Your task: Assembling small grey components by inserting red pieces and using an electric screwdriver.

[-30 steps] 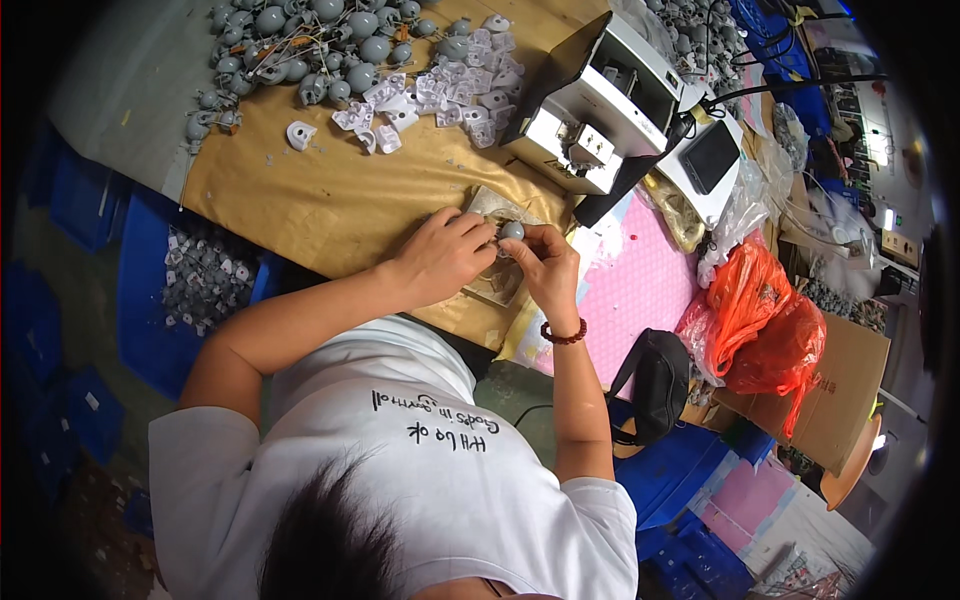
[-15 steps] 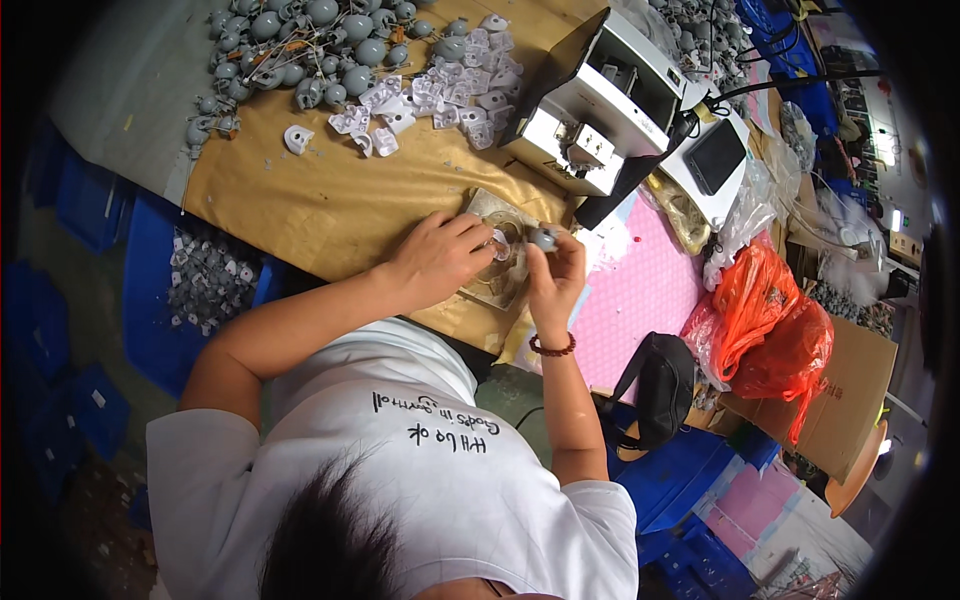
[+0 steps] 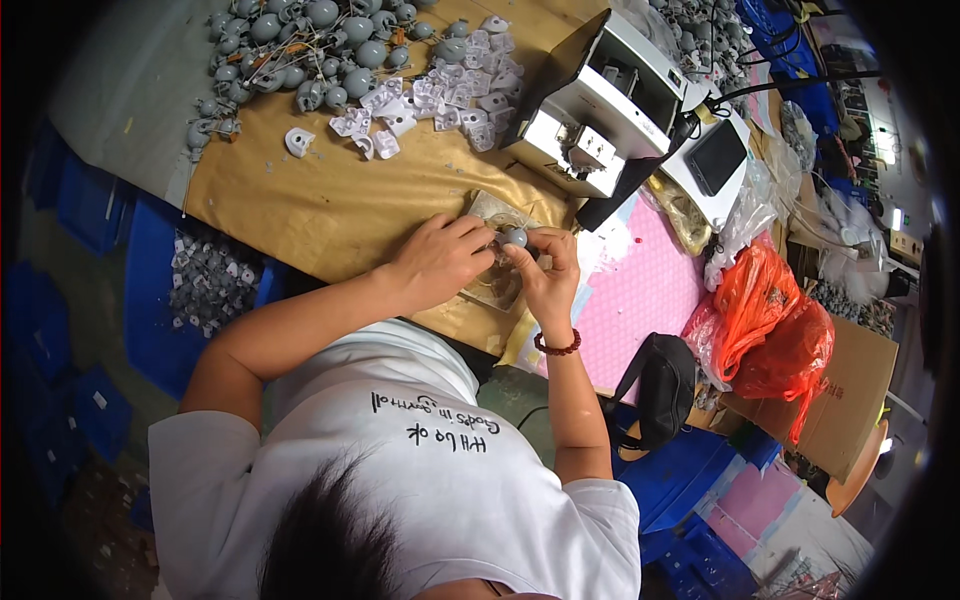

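Observation:
My right hand (image 3: 550, 275), with a dark red bead bracelet at its wrist, pinches a small grey ball-shaped part (image 3: 514, 238) between thumb and fingers. My left hand (image 3: 445, 262) is closed, its fingertips at a small white plastic piece, now mostly hidden behind the fingers and the ball part. Both hands meet over a square, worn work plate (image 3: 492, 292) with a round recess, lying near the table's front edge.
Grey ball parts (image 3: 371, 54) with wires and white plastic pieces (image 3: 398, 118) lie heaped beyond my hands. A white machine (image 3: 585, 130) stands to the right, beside a pink sheet (image 3: 640, 300). Red bags (image 3: 765, 310) hang farther right. A blue bin (image 3: 150, 300) of parts sits at left.
My right hand has moved left with the grey ball part, bringing it against the white plastic piece at my left fingertips. The left hand has barely moved.

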Motion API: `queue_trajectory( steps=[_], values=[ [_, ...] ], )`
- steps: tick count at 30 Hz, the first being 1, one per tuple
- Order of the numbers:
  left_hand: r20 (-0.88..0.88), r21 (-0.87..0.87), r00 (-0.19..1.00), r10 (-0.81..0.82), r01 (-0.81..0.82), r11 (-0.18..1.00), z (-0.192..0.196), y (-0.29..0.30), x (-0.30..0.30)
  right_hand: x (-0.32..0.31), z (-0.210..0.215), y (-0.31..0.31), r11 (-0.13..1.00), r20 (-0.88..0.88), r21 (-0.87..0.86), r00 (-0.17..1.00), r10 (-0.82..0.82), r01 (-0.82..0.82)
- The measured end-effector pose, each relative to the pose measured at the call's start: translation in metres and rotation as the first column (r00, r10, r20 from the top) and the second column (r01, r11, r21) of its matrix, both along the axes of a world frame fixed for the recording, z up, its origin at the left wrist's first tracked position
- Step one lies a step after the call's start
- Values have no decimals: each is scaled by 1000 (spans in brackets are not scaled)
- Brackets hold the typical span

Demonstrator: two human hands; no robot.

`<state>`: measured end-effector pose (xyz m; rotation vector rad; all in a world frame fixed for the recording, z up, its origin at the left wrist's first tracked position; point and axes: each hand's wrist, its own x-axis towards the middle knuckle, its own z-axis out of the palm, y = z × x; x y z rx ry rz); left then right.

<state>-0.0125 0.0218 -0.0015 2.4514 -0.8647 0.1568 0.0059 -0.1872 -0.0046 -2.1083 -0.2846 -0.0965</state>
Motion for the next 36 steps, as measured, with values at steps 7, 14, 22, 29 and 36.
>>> queue_trajectory(
  steps=[7,14,22,29,36],
  values=[
    [-59,-45,998,13,-16,999,-2,-1,2,-11,-15,15,982,127,-126,984,-127,143],
    [-117,-4,985,130,-132,991,13,-17,12,-3,-9,11,989,91,-94,990,-105,114],
    [-60,-3,992,107,-107,994,7,-20,13,121,2,-67,890,-17,267,926,-378,369],
    [-43,6,992,120,-120,993,3,-25,18,108,29,-48,730,80,548,843,-532,408],
    [-67,-39,988,136,-139,990,1,-26,15,99,143,-3,697,283,716,930,-235,-41]
  ],
)
